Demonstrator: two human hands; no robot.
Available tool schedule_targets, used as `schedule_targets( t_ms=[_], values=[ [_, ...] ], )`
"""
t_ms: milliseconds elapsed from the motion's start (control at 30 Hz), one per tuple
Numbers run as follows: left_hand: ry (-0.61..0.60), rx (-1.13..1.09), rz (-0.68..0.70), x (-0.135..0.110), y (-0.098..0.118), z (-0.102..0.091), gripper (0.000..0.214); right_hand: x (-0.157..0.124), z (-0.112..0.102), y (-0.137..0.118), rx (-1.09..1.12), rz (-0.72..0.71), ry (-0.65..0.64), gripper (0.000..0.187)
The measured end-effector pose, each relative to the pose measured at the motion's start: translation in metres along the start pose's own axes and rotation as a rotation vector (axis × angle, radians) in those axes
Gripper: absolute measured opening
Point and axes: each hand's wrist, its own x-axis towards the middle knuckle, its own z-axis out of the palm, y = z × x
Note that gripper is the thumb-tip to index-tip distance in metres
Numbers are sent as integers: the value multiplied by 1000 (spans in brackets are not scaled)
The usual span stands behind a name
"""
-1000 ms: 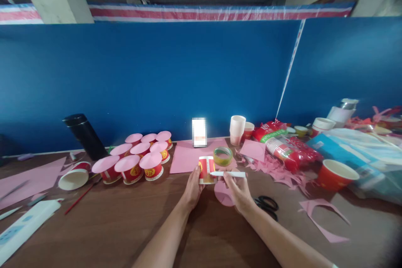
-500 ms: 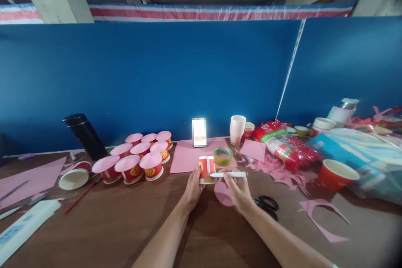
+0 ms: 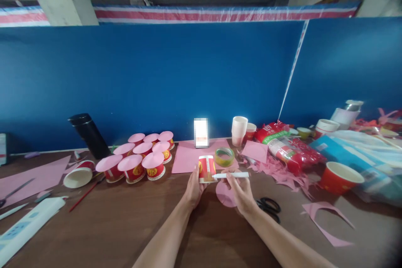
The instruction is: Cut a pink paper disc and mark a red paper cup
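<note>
- Little has moved: your left grip (image 3: 193, 188) stays closed around the red paper cup (image 3: 206, 168) on the surface (image 3: 125, 226).
- Your right grip (image 3: 240, 190), at the cup's 4 o'clock, pinches a white marker (image 3: 230, 174), tip against the cup.

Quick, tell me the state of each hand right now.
Left hand: grip closed around the red cup.
Right hand: grip closed on the white pen, its tip at the cup.

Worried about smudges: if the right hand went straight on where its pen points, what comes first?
Likely the red cup held by the left hand; the pen tip looks almost touching it.
</note>
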Motion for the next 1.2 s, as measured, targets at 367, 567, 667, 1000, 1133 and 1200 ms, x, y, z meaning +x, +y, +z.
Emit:
schedule_targets(
  t_ms=[367, 567, 667, 1000, 1133, 1200],
  values=[
    [15, -15, 5, 2, -1, 0, 39, -1, 4, -9, 8, 51, -12, 21],
    [-26, 6, 19, 2, -1, 0, 39, -1, 4, -9, -78, 32, -9, 20],
    [-37, 31, 27, 0, 1, 2, 42, -1, 3, -8, -117, 37, -12, 20],
    [-36, 62, 24, -1, 1, 3, 42, -2, 3, -15, -148, 35, -21, 20],
    [-19, 85, 16, -1, 1, 3, 41, -1, 2, -13, -156, 43, -22, 20],
    [-20, 82, 26, -1, 0, 3, 41, -1, 3, -12, -160, 42, -26, 21]
  ],
)
